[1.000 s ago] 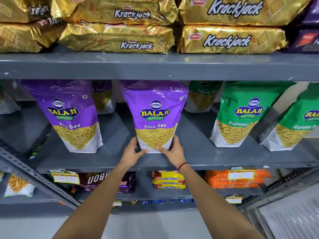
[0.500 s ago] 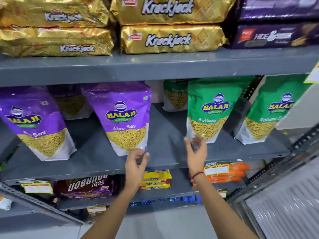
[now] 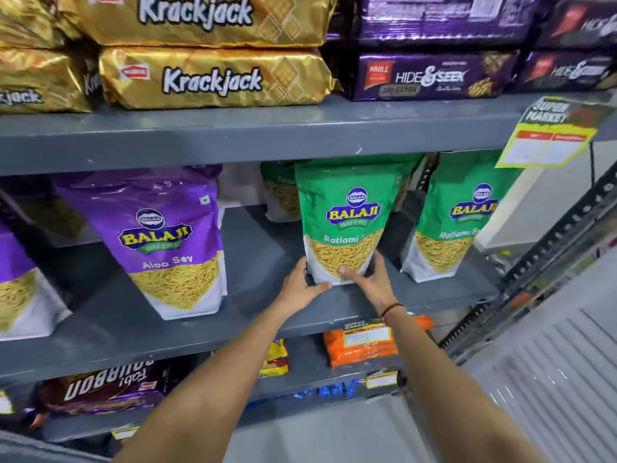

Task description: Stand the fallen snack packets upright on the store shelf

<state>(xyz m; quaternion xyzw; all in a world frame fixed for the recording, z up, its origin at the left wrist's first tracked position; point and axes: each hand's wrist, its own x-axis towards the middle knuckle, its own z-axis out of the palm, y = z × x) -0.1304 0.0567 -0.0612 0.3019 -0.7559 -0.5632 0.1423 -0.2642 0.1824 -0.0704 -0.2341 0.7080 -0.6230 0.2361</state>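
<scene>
Shelving first: grey metal shelf (image 3: pixel 253 138) on top, stacked with gold Krackjack packs (image 3: pixel 213 78) and purple Hide & Seek packs (image 3: pixel 430 76), plus a yellow price tag (image 3: pixel 547 138) hanging off its right end. Middle shelf (image 3: pixel 187 309) below it has the Balaji stuff. Purple Aloo Sev packet (image 3: pixel 167 242) stands upright on the left, well apart from the hands. Green Ratlami Sev packet (image 3: pixel 347 218) sits centre, upright with a slight lean, bottom on the shelf board. Another green Ratlami Sev packet (image 3: pixel 454 222) stands just to its right. Both hands are clamped on the centre green one: left hand (image 3: pixel 297 289) cupping the bottom left corner, right hand (image 3: pixel 370 279) round the bottom right with its thumb on the front. Red thread band (image 3: pixel 392 309) on the right wrist.
</scene>
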